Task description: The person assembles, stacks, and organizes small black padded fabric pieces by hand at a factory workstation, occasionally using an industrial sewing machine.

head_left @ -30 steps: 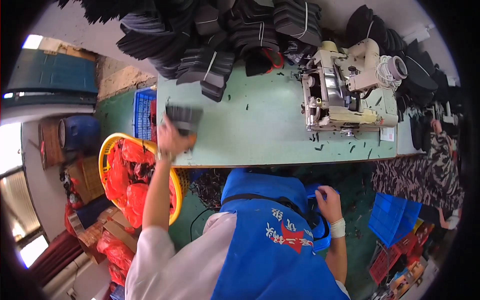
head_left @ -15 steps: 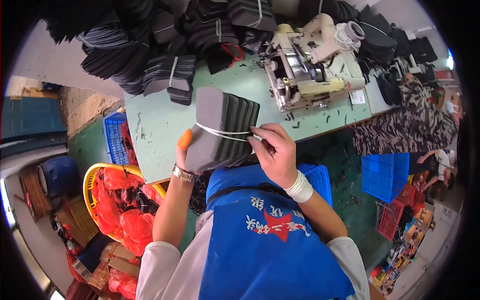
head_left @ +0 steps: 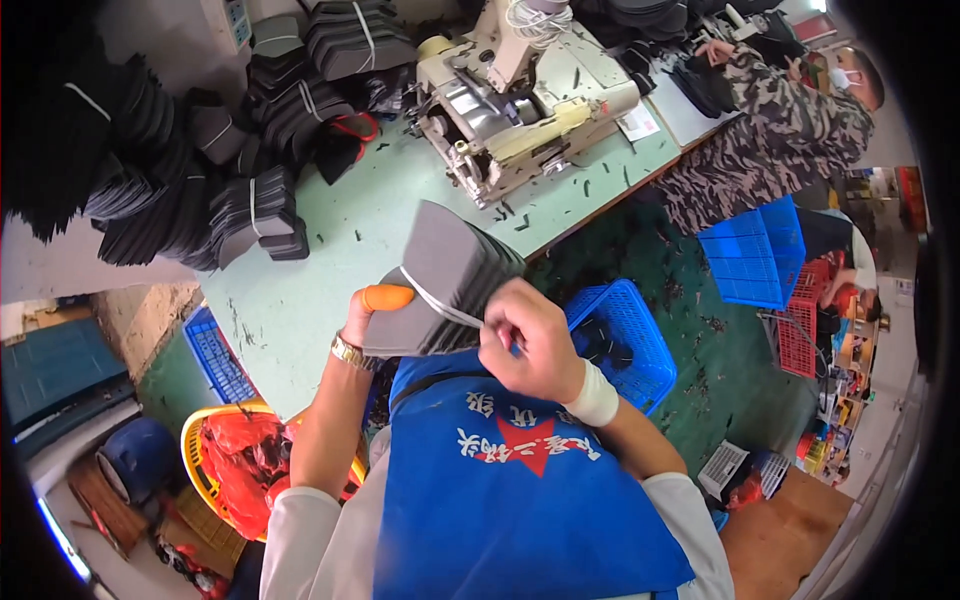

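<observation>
A thick stack of grey and black fabric pieces (head_left: 465,255) is tilted in front of me, above the near edge of the table. My left hand (head_left: 368,312) grips it from the left, an orange finger cover (head_left: 387,297) on the thumb pressing the front face; the other fingers are hidden behind. A white elastic band (head_left: 432,298) crosses the middle of the stack. At the stack's right side, my right hand (head_left: 530,340) is closed in a pinch on the band's end, its fingertips slightly blurred. White bands (head_left: 597,395) are wrapped around my right wrist.
A cream sewing machine (head_left: 530,115) stands on the green table (head_left: 270,310), with dark scraps nearby. Banded stacks (head_left: 250,215) fill the back left. A blue crate (head_left: 645,350) and a yellow basket (head_left: 195,470) flank me. Another person in a camouflage sleeve (head_left: 770,120) works at the right.
My view has turned to the right. The stack has tilted, and my left thumb now lies across its face. My right hand has twisted and drawn the band close against the stack's right side.
</observation>
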Motion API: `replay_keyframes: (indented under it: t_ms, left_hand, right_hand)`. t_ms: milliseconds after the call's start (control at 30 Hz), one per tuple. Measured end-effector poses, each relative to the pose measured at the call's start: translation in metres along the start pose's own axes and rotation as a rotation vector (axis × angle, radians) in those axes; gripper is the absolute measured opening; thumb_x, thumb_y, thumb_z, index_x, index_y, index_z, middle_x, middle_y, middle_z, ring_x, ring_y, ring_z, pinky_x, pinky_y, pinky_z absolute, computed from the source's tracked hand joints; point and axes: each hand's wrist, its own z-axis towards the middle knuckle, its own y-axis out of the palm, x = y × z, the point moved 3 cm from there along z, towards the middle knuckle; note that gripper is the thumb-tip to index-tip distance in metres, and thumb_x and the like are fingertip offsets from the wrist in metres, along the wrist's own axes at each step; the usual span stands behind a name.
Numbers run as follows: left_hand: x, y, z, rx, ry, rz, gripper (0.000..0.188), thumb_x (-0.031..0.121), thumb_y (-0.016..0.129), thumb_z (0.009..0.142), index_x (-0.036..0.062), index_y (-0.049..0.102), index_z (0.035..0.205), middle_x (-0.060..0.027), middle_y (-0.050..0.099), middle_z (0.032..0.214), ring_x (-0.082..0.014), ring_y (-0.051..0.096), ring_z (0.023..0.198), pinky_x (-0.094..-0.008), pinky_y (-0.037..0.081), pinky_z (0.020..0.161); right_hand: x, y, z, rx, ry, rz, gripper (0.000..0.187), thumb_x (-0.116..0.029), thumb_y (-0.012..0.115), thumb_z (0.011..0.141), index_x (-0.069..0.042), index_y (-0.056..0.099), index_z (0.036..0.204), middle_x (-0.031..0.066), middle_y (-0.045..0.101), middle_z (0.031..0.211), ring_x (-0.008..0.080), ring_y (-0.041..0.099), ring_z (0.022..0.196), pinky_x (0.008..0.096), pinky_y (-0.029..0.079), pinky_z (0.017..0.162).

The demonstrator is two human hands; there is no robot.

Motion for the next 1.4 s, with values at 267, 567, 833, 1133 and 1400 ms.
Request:
replay_keyframes:
  t_ms: [267, 567, 833, 1133, 1400]
  left_hand:
    - [-0.011, 0.036, -0.019, -0.104, -0.276, 0.631, 0.093, 0.036, 0.074, 0.063, -0.0043, 0.036, 0.138, -0.0134, 0.045, 0.137, -0.0198, 0.044, 0.124, -0.0338, 0.033, 0.106]
    - [-0.027, 0.084, 0.019, -0.297, -0.425, 0.937, 0.108, 0.034, 0.081, 0.059, -0.0002, 0.026, 0.145, -0.0136, 0.036, 0.143, -0.0217, 0.035, 0.13, -0.0331, 0.025, 0.107]
    - [-0.026, 0.13, 0.053, -0.36, -0.402, 1.231, 0.115, 0.021, 0.087, 0.05, -0.0036, 0.025, 0.144, -0.0112, 0.047, 0.12, -0.0234, 0.042, 0.117, -0.033, 0.029, 0.101]
    - [-0.002, 0.198, 0.06, -0.786, -0.217, 1.615, 0.117, 0.043, 0.089, 0.041, -0.0118, 0.04, 0.132, -0.0264, 0.052, 0.124, -0.0326, 0.051, 0.116, -0.0388, 0.034, 0.102]
    - [0.024, 0.101, 0.058, -0.047, -0.402, 1.316, 0.092, 0.026, 0.082, 0.065, -0.0003, 0.033, 0.138, -0.0177, 0.052, 0.126, -0.0262, 0.054, 0.113, -0.037, 0.046, 0.091]
  right_hand:
    - [-0.009, -0.047, -0.039, -0.084, -0.06, -0.298, 0.024, -0.008, 0.07, 0.072, -0.004, 0.052, 0.057, 0.0076, 0.052, 0.061, 0.0231, 0.055, 0.069, 0.0355, 0.042, 0.061]
    - [0.017, -0.1, -0.041, -0.236, 0.417, 0.471, 0.032, -0.006, 0.055, 0.072, -0.004, 0.035, 0.049, 0.0009, 0.038, 0.046, 0.0069, 0.035, 0.045, 0.0275, 0.025, 0.043]
    - [0.03, -0.149, -0.024, -0.303, 0.196, 0.374, 0.028, -0.015, 0.055, 0.069, 0.002, 0.041, 0.052, 0.0032, 0.029, 0.045, 0.0082, 0.029, 0.044, 0.0315, 0.025, 0.043]
    - [0.003, -0.162, -0.009, -0.295, 0.029, 0.347, 0.03, -0.016, 0.053, 0.074, 0.001, 0.044, 0.051, 0.0062, 0.036, 0.046, 0.0151, 0.033, 0.043, 0.0344, 0.027, 0.045]
    - [0.021, -0.133, 0.021, 0.23, -0.664, -0.918, 0.054, -0.022, 0.065, 0.08, 0.006, 0.045, 0.121, 0.0255, 0.047, 0.124, 0.0305, 0.062, 0.085, 0.0361, 0.052, 0.072]
